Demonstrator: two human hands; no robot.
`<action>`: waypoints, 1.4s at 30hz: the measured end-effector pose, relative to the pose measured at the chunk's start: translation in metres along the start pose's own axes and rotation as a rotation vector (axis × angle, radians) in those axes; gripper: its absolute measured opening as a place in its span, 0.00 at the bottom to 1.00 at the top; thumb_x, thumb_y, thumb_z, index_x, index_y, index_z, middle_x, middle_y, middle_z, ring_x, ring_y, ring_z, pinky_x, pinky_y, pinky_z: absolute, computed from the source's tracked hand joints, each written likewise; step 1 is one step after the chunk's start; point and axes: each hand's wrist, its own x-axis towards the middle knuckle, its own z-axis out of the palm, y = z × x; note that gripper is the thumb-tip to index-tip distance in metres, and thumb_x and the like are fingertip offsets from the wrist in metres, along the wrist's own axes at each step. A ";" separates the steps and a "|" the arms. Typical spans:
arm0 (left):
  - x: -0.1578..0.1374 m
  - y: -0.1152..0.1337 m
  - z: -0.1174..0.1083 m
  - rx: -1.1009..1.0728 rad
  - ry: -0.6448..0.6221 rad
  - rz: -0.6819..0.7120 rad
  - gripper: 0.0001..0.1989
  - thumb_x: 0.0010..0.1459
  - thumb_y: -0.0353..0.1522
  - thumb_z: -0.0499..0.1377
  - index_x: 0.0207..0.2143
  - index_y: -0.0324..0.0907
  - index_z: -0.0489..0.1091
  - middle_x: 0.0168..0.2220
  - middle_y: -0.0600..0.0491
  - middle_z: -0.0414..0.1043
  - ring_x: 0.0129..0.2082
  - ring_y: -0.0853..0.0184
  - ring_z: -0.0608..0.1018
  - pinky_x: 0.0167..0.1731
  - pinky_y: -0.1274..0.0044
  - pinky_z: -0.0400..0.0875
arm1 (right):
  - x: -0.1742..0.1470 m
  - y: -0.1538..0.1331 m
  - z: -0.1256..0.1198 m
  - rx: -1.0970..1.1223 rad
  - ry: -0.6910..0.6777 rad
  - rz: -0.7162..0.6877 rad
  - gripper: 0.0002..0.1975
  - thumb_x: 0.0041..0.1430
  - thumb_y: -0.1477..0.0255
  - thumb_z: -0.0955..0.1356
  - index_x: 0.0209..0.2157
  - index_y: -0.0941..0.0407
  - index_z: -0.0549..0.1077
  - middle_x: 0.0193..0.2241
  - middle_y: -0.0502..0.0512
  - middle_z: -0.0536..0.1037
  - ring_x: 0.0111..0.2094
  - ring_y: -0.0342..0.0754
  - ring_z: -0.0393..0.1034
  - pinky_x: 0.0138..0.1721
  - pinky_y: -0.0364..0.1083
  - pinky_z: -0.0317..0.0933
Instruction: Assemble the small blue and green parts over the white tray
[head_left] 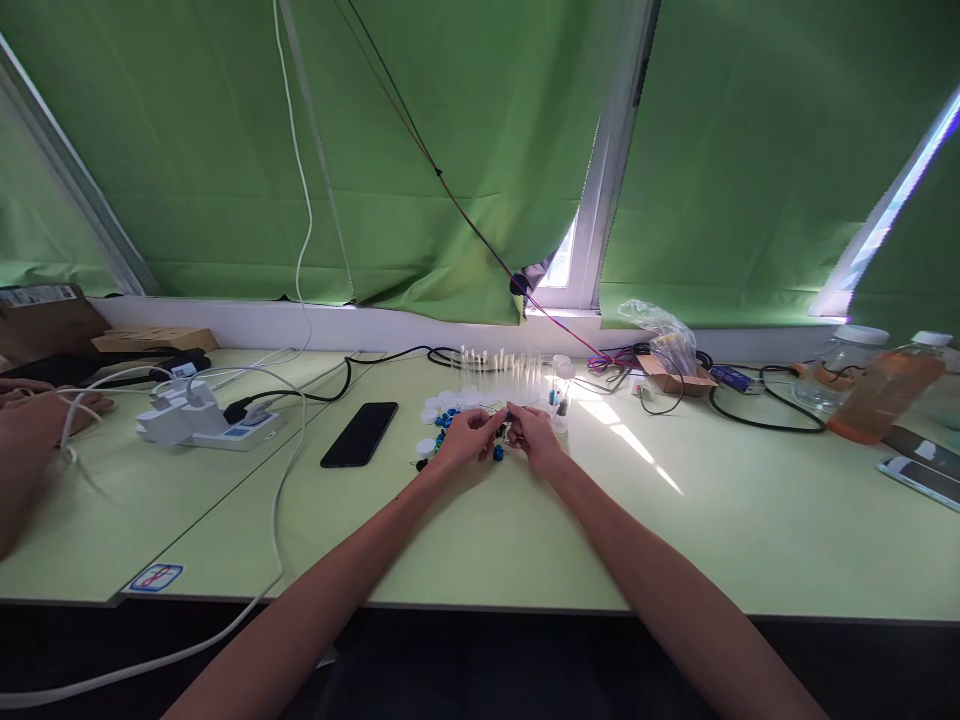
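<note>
My left hand (471,438) and my right hand (535,438) meet over the table, fingertips pinched close together. Between them is something small and dark that I cannot make out. Just below the fingers lies a small blue piece (498,453). More blue pieces (442,419) are scattered beside my left hand, with a small black piece (421,464) nearer to me. Several round white caps (426,447) lie left of that hand. Behind both hands stands a group of clear tubes (517,375), partly hidden by the fingers.
A black phone (359,434) lies to the left, beside a white power strip (232,432) with plugs and cables. Another person's hand (52,415) is at the far left. On the right are a small cardboard box (679,380), an orange bottle (889,395) and a clear jar (836,365).
</note>
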 end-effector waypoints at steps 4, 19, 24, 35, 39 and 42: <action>-0.004 0.004 0.001 0.059 0.048 0.024 0.24 0.51 0.52 0.61 0.21 0.43 0.58 0.15 0.59 0.62 0.13 0.74 0.63 0.17 0.79 0.57 | -0.001 -0.001 0.000 -0.012 0.021 0.003 0.16 0.49 0.67 0.71 0.18 0.55 0.61 0.10 0.41 0.55 0.12 0.38 0.53 0.15 0.41 0.48; -0.005 0.004 0.000 0.223 0.124 0.106 0.21 0.46 0.49 0.63 0.21 0.40 0.65 0.20 0.55 0.67 0.19 0.72 0.67 0.21 0.78 0.59 | 0.002 0.002 -0.001 -0.030 0.063 0.018 0.17 0.51 0.69 0.70 0.17 0.55 0.59 0.10 0.42 0.58 0.13 0.38 0.55 0.14 0.40 0.47; -0.004 0.001 0.000 0.276 0.156 0.143 0.20 0.48 0.49 0.63 0.23 0.41 0.66 0.22 0.54 0.69 0.21 0.70 0.69 0.23 0.77 0.60 | 0.003 0.002 -0.001 -0.026 0.057 0.018 0.17 0.50 0.68 0.71 0.17 0.54 0.59 0.10 0.42 0.58 0.13 0.38 0.55 0.14 0.40 0.47; -0.002 -0.003 -0.001 0.350 0.166 0.157 0.18 0.49 0.46 0.62 0.21 0.40 0.69 0.23 0.53 0.71 0.23 0.69 0.69 0.23 0.77 0.59 | -0.001 -0.002 0.001 -0.027 0.049 0.022 0.16 0.52 0.70 0.69 0.17 0.55 0.60 0.10 0.42 0.57 0.13 0.38 0.54 0.14 0.40 0.47; -0.003 -0.003 -0.001 0.302 0.136 0.120 0.19 0.48 0.47 0.62 0.19 0.40 0.67 0.20 0.54 0.68 0.21 0.70 0.67 0.22 0.77 0.58 | -0.003 -0.003 0.002 -0.025 0.044 0.021 0.17 0.52 0.70 0.69 0.17 0.55 0.59 0.11 0.42 0.57 0.13 0.38 0.55 0.14 0.40 0.47; -0.003 -0.002 0.000 0.262 0.117 0.109 0.20 0.47 0.47 0.63 0.19 0.40 0.67 0.19 0.55 0.67 0.20 0.70 0.67 0.22 0.77 0.57 | -0.004 -0.003 0.002 -0.025 0.029 0.016 0.17 0.52 0.69 0.70 0.17 0.55 0.59 0.11 0.42 0.57 0.13 0.38 0.54 0.15 0.40 0.48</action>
